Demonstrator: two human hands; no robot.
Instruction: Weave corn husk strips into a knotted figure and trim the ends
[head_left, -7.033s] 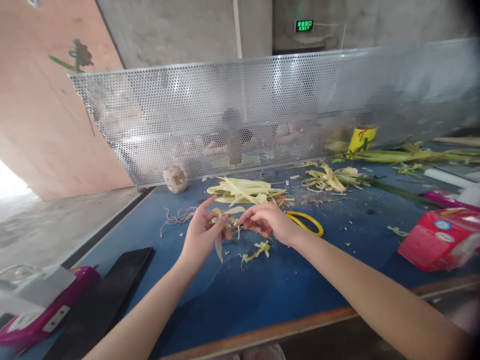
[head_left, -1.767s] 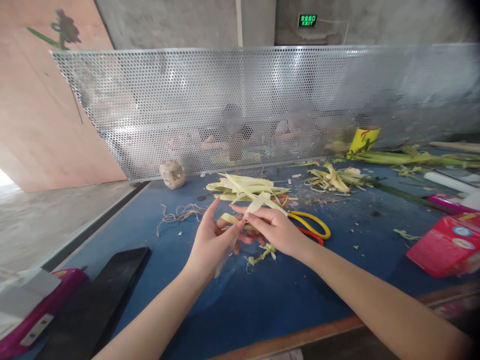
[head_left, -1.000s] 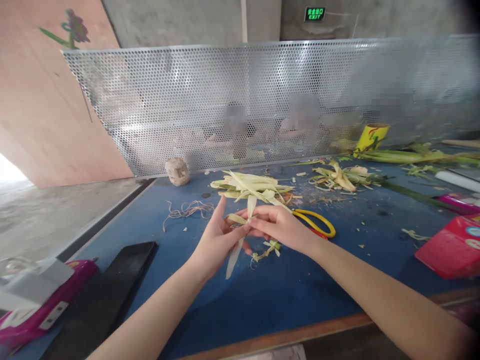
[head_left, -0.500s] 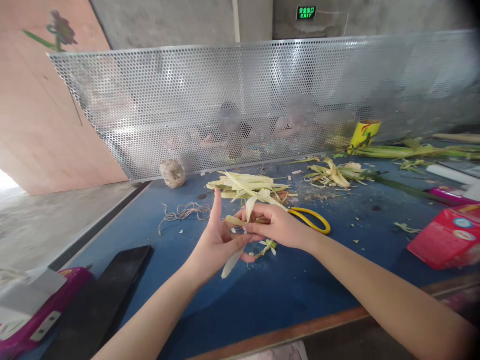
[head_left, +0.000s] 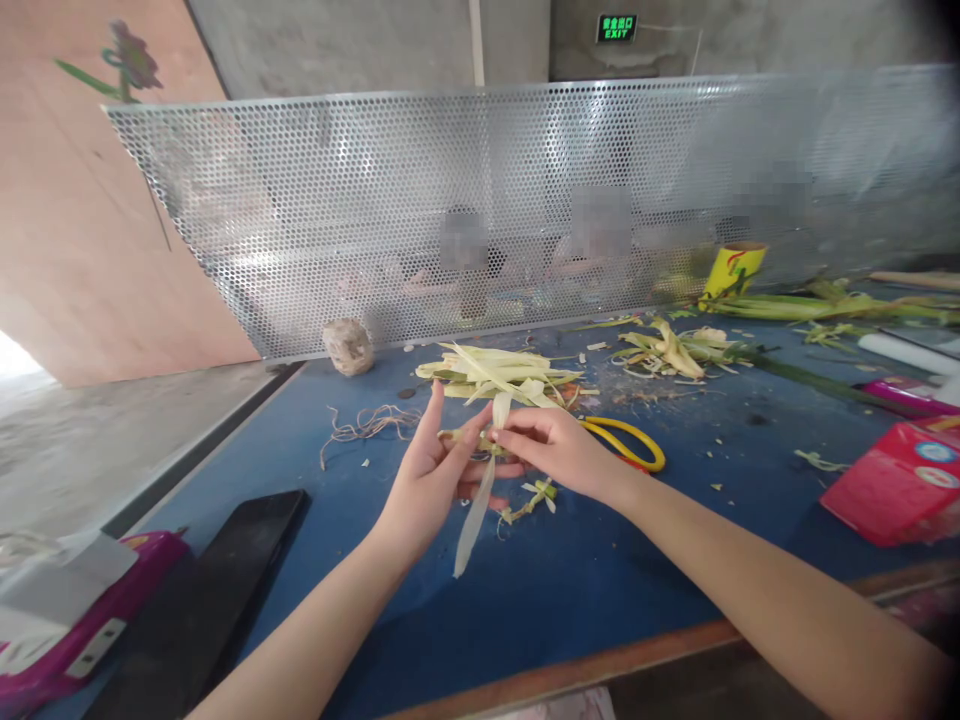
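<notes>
Above the middle of the blue table, my left hand (head_left: 431,465) holds a small piece of pale corn husk between thumb and fingers, its other fingers stretched beneath. My right hand (head_left: 551,445) meets it from the right, pinching a long husk strip (head_left: 475,525) that crosses the held piece. One end of the strip stands up between the hands; the other hangs toward the table. Fingers partly hide where the pieces cross. Just beyond lies a pile of pale husks (head_left: 487,370). A small knotted husk piece with a green end (head_left: 541,492) lies below my right hand.
Yellow-handled scissors (head_left: 630,440) lie beside my right wrist. Left are loose twine (head_left: 367,425), a wrapped lump (head_left: 349,346) and a black phone (head_left: 217,590). A red packet (head_left: 896,485) sits right. A perforated metal screen (head_left: 375,220) closes the back; people are behind it.
My left thumb has come in closer to the right fingertips. The husk strip now hangs longer and straighter below the hands. The view has shifted slightly.
</notes>
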